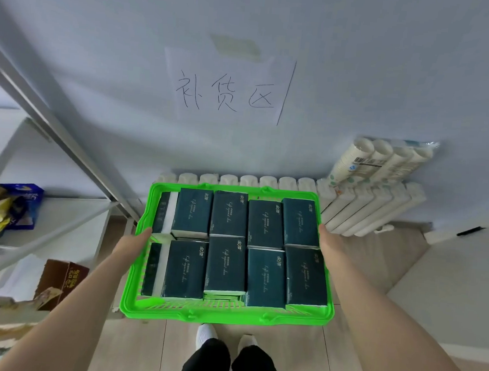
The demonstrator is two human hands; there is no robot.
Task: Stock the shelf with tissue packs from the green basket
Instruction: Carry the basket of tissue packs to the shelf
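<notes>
Head view showed the white shelf (66, 130) at the left, its slanted upright just beside the far-left corner of the green basket (227, 312). The left hand (133, 244) gripped the basket's left rim, fingers hidden beneath. The basket, held above the floor, was full of dark tissue packs (229, 216) in two rows. The right hand (328, 238) held the right rim likewise. This looked like the carrying step. Next, the basket probably needed swinging left, clearing that upright. Stacked paper cups (367, 206) lay far right, apart.
</notes>
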